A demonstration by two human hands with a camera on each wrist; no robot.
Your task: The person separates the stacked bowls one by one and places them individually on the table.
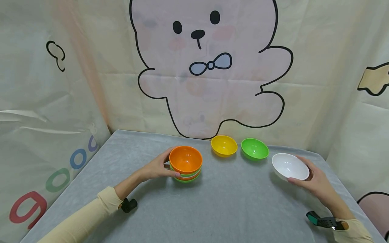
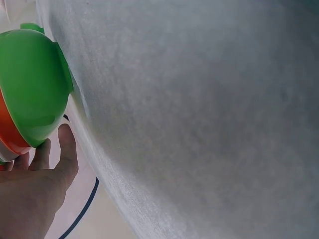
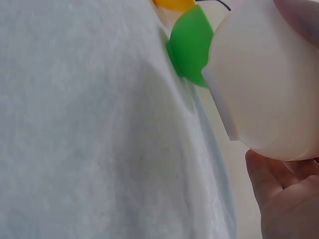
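On the left part of the table stands a stack of nested bowls (image 1: 186, 160), an orange one on top and green, white and orange rims below. My left hand (image 1: 158, 167) holds this stack at its left side, thumb in front and fingers behind. In the left wrist view a green bowl (image 2: 32, 82) is the lowest of the stack. At the right, my right hand (image 1: 319, 180) grips a white bowl (image 1: 290, 166) by its right side. The right wrist view shows the base of the white bowl (image 3: 266, 79) raised off the cloth, the bowl tilted.
A yellow bowl (image 1: 224, 146) and a green bowl (image 1: 255, 149) stand apart from each other near the back edge of the grey cloth-covered table (image 1: 231, 206). Behind them hangs a curtain (image 1: 313, 101) with a cartoon bear.
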